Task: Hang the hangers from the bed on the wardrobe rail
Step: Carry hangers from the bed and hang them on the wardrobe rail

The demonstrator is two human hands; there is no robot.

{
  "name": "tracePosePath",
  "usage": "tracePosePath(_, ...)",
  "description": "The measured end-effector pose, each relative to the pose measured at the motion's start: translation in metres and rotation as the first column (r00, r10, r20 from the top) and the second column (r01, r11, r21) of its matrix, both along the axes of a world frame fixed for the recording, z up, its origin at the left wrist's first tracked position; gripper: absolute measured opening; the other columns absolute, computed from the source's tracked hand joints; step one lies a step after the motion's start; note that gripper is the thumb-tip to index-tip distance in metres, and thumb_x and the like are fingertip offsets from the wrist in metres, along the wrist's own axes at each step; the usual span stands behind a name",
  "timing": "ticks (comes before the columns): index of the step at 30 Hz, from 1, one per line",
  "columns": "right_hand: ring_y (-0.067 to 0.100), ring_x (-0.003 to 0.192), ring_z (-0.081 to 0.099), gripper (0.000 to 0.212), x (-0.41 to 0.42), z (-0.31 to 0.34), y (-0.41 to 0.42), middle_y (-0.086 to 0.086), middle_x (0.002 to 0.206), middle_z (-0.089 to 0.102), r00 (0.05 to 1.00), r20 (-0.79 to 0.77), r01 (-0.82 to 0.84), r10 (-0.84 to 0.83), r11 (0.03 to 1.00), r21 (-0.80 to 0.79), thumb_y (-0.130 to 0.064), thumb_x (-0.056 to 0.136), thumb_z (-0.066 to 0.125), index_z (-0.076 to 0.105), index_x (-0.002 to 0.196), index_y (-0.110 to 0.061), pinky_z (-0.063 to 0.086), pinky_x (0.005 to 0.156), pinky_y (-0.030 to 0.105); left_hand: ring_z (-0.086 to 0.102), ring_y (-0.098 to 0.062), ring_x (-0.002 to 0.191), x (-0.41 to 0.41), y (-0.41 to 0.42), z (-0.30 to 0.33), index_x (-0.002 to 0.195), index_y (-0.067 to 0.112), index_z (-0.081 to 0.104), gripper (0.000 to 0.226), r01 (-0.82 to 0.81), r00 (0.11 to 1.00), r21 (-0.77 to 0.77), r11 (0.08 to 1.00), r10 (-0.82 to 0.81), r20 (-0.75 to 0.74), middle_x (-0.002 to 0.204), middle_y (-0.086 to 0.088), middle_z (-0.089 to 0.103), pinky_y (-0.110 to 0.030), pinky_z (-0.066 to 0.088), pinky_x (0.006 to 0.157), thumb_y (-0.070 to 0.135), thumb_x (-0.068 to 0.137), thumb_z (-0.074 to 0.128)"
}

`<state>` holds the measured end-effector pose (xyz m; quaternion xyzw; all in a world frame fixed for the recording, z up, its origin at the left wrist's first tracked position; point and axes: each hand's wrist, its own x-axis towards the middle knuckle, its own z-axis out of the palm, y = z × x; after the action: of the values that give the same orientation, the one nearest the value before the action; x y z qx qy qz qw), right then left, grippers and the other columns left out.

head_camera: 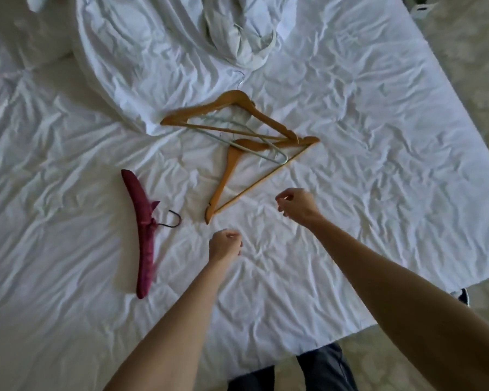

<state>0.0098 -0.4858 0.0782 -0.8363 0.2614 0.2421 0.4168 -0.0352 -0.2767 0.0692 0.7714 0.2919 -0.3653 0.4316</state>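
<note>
Head view looks down over a rumpled white bed, and both bare forearms reach out over the sheet. Left hand hangs low over the fabric, wrist bent a little, fingers curled loosely inward with nothing in them. Right hand is stretched farther out, arm nearly straight, its fingers also curled loosely and holding nothing; whether either hand touches the sheet, I cannot tell.

Just beyond the left hand's fingers and a shade to their left lies the lower tip of a near wooden hanger, which runs diagonally away, its bar passing just left of the right hand's fingertips. Farther out from both sets of fingers, a far wooden hanger overlaps it, and a thin pale hanger is tangled across the two. Well off to the left of the left hand's fingers lies a dark red padded hanger, lengthwise toward the person, hook pointing right.

Far beyond the fingers, a bunched duvet and a crumpled pale garment are heaped on the bed
</note>
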Motion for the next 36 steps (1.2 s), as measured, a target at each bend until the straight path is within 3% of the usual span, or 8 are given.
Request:
tracePosePath(4, 0.024, 0.092, 0.07, 0.018, 0.087, -0.029, -0.019, 0.003, 0.097, 0.076, 0.992, 0.117, -0.019, 0.039, 0.986, -0.165, -0.026, 0.085, 0.063, 0.076, 0.098, -0.025, 0.058, 0.081, 0.04, 0.066, -0.018, 0.062, 0.087, -0.057, -0.023, 0.086, 0.013, 0.07, 0.019, -0.066, 0.988, -0.018, 0.998, 0.068, 0.141, 0.08, -0.004, 0.075, -0.027, 0.054, 0.059, 0.019, 0.093, 0.054)
tracePosePath(7, 0.025, 0.095, 0.069, 0.018, 0.145, -0.046, -0.028, 0.004, 0.101, 0.075, 0.969, 0.242, 0.015, 0.045, 0.971, -0.24, -0.025, 0.085, 0.063, 0.073, 0.1, -0.023, 0.057, 0.082, 0.039, 0.072, -0.028, 0.09, 0.149, -0.089, -0.038, 0.095, 0.017, 0.073, 0.023, -0.097, 0.966, -0.006, 0.995, 0.096, 0.242, 0.097, -0.008, 0.077, -0.037, 0.06, 0.077, 0.028, 0.088, 0.055)
tracePosePath(14, 0.028, 0.121, 0.052, 0.042, 0.229, -0.107, -0.041, 0.005, 0.128, 0.059, 0.912, 0.309, -0.125, 0.269, 0.901, -0.415, -0.031, 0.09, 0.064, 0.059, 0.13, -0.016, 0.048, 0.094, 0.043, 0.066, -0.028, 0.108, 0.242, -0.125, -0.058, 0.114, 0.006, 0.071, 0.029, -0.191, 0.884, 0.137, 0.972, 0.109, 0.455, 0.114, -0.012, 0.073, -0.027, 0.044, 0.079, 0.021, 0.099, 0.051)
tracePosePath(20, 0.031, 0.084, 0.064, 0.023, 0.254, -0.134, -0.034, 0.006, 0.096, 0.067, 0.911, 0.23, -0.226, 0.342, 0.881, -0.415, -0.034, 0.093, 0.062, 0.066, 0.107, -0.015, 0.046, 0.067, 0.035, 0.067, -0.026, 0.103, 0.247, -0.129, -0.083, 0.109, 0.006, 0.073, 0.033, -0.205, 0.878, 0.215, 0.955, 0.083, 0.471, 0.108, -0.009, 0.075, -0.022, 0.038, 0.071, 0.025, 0.101, 0.047)
tracePosePath(24, 0.024, 0.074, 0.066, 0.019, 0.231, -0.119, -0.023, 0.001, 0.085, 0.07, 0.916, 0.291, -0.2, 0.276, 0.943, -0.265, -0.033, 0.088, 0.063, 0.069, 0.099, -0.019, 0.053, 0.064, 0.035, 0.066, -0.027, 0.1, 0.256, -0.128, -0.078, 0.105, 0.013, 0.071, 0.039, -0.265, 0.812, 0.256, 0.93, 0.071, 0.58, 0.107, -0.006, 0.072, -0.03, 0.043, 0.074, 0.046, 0.098, 0.051)
tracePosePath(27, 0.016, 0.066, 0.065, 0.02, 0.198, -0.109, -0.016, -0.004, 0.074, 0.069, 0.87, 0.39, -0.274, 0.302, 0.953, -0.127, -0.039, 0.086, 0.064, 0.07, 0.089, -0.021, 0.053, 0.059, 0.035, 0.062, -0.032, 0.113, 0.278, -0.122, -0.07, 0.119, 0.015, 0.063, 0.058, -0.136, 0.924, 0.432, 0.892, -0.044, 0.381, 0.122, -0.009, 0.065, -0.04, 0.048, 0.09, 0.064, 0.088, 0.056)
tracePosePath(30, 0.013, 0.067, 0.063, 0.02, 0.183, -0.108, -0.016, -0.005, 0.08, 0.068, 0.796, 0.483, -0.372, 0.364, 0.924, -0.084, -0.033, 0.09, 0.058, 0.073, 0.091, -0.021, 0.055, 0.063, 0.04, 0.067, -0.032, 0.108, 0.288, -0.11, -0.073, 0.116, 0.014, 0.064, 0.042, 0.024, 0.976, 0.478, 0.878, -0.124, 0.179, 0.12, -0.008, 0.068, -0.041, 0.053, 0.089, 0.044, 0.086, 0.068)
tracePosePath(36, 0.023, 0.092, 0.065, 0.026, 0.221, -0.142, -0.002, 0.002, 0.105, 0.067, 0.891, 0.285, -0.257, 0.354, 0.91, -0.325, -0.035, 0.096, 0.06, 0.067, 0.112, -0.016, 0.054, 0.074, 0.037, 0.067, -0.029, 0.098, 0.262, -0.097, -0.098, 0.111, 0.009, 0.066, 0.031, 0.022, 0.967, 0.474, 0.88, -0.139, 0.213, 0.107, -0.009, 0.07, -0.035, 0.051, 0.076, 0.035, 0.093, 0.063)
